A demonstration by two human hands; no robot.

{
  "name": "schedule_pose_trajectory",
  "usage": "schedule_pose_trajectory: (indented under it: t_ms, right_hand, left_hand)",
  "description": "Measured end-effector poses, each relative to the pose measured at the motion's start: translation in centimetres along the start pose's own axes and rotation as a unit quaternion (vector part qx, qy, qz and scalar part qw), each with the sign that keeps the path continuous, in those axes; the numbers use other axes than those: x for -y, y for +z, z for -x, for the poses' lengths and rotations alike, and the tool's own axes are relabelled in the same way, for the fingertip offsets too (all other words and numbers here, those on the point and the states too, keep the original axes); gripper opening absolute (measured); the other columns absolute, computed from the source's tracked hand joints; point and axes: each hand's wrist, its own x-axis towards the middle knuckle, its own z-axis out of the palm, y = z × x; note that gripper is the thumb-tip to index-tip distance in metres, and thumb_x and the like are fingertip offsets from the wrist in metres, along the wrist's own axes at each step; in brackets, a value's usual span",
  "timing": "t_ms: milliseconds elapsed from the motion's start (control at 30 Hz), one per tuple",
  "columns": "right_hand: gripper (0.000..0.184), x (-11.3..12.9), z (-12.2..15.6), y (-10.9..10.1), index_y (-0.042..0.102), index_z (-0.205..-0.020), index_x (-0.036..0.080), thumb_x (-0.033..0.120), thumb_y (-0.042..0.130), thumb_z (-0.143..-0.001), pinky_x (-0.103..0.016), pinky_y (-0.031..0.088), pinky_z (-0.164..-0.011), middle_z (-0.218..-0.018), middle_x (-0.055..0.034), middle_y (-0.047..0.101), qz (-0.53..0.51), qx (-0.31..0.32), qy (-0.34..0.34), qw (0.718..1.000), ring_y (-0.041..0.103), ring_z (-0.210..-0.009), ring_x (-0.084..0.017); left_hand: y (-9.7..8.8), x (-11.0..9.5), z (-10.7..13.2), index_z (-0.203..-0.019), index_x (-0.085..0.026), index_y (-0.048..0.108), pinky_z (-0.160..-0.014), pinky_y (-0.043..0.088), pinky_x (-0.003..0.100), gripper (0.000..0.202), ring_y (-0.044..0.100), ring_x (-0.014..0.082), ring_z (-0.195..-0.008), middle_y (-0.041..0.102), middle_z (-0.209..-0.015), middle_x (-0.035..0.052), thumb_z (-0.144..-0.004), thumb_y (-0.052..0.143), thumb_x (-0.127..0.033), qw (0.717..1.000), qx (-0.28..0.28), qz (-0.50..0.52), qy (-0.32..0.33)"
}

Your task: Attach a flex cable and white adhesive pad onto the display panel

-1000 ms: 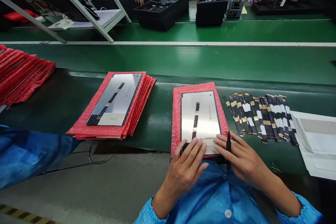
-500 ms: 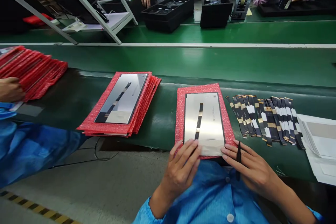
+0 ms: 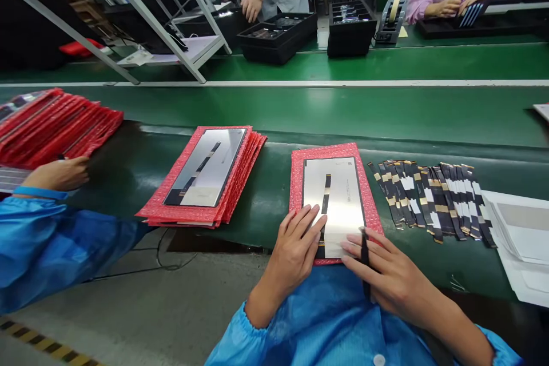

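Observation:
In front of me, a silvery display panel with a dark flex cable up its middle lies on a red bubble-wrap bag. My left hand rests on its lower left, fingers stretched out and touching the panel around the cable's lower part. Held between the fingers of my right hand are slim black tweezers, pointing upward. Those fingertips lie on the panel's lower right. Left of it, a stack of red bubble-wrap bags carries a similar panel.
Several loose flex cables lie in a row on the right, beside white trays. At far left, a co-worker's hand is near more red bags. Across the green bench stand black bins, a tape dispenser and other workers.
My right fingers have shifted left onto the panel, and my left hand sits slightly higher on it. The co-worker's hand has moved right. The pink-sleeved person's hands have lowered. The view tilted slightly.

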Motion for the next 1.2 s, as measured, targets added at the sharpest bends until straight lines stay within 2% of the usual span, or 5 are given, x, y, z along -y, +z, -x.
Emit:
schedule_pose_trajectory:
  t_ms: [200,433,733,900,1200]
  right_hand:
    - [0.060,0.1,-3.4,1.3,0.046,-0.148,0.017,0.009,0.047,-0.089,-0.054,0.037,-0.120,-0.151,-0.0077,0.053,-0.002,0.047,-0.004,0.999,0.048,-0.143,-0.031]
    - [0.059,-0.4,-3.1,1.4,0.045,-0.150,0.019,0.010,0.047,-0.092,-0.052,0.035,-0.121,-0.154,-0.0063,0.048,0.034,0.072,-0.021,0.997,0.045,-0.145,-0.030]
    - [0.075,-1.6,1.6,1.3,0.032,-0.155,0.038,0.017,0.045,-0.085,-0.038,0.055,-0.108,-0.144,0.0118,0.057,0.015,-0.056,0.029,0.998,0.062,-0.129,-0.030]
    - [0.065,-1.9,1.7,1.9,0.047,-0.150,0.026,0.013,0.045,-0.087,-0.035,0.053,-0.106,-0.146,0.0022,0.057,0.034,-0.096,-0.005,0.995,0.067,-0.125,-0.026]
    - [0.069,-2.4,1.2,2.1,0.039,-0.153,0.033,0.013,0.043,-0.087,-0.032,0.066,-0.089,-0.137,0.0085,0.064,0.071,-0.145,-0.018,0.987,0.076,-0.109,-0.025]
  left_hand:
    - [0.1,0.2,0.1,-0.146,-0.031,0.044,-0.117,0.043,0.048,0.047,0.040,0.0189,-0.147,0.044,-0.157,-0.0010,-0.099,0.044,-0.026,1.000,-0.003,-0.021,0.013]
    - [0.0,0.2,-0.1,-0.142,-0.034,0.050,-0.116,0.047,0.038,0.053,0.039,0.0174,-0.147,0.044,-0.156,-0.0045,-0.090,0.060,-0.031,0.988,0.011,-0.149,0.031]
    - [-0.9,-0.5,-0.4,-0.145,-0.032,0.043,-0.112,0.048,0.047,0.056,0.051,0.0228,-0.138,0.055,-0.149,0.0026,-0.093,0.056,-0.050,1.000,-0.010,0.016,-0.024]
    - [-0.2,2.7,-2.5,-0.111,-0.030,0.057,-0.095,0.053,0.043,0.018,0.062,0.0220,-0.109,0.066,-0.114,0.0029,-0.098,0.047,-0.038,0.971,-0.097,0.051,-0.213]
    - [0.6,7.2,-7.2,-0.087,-0.019,0.058,-0.081,0.051,0.032,0.022,0.059,0.0126,-0.088,0.061,-0.091,-0.0025,-0.096,0.055,-0.038,0.971,-0.055,0.045,-0.226]
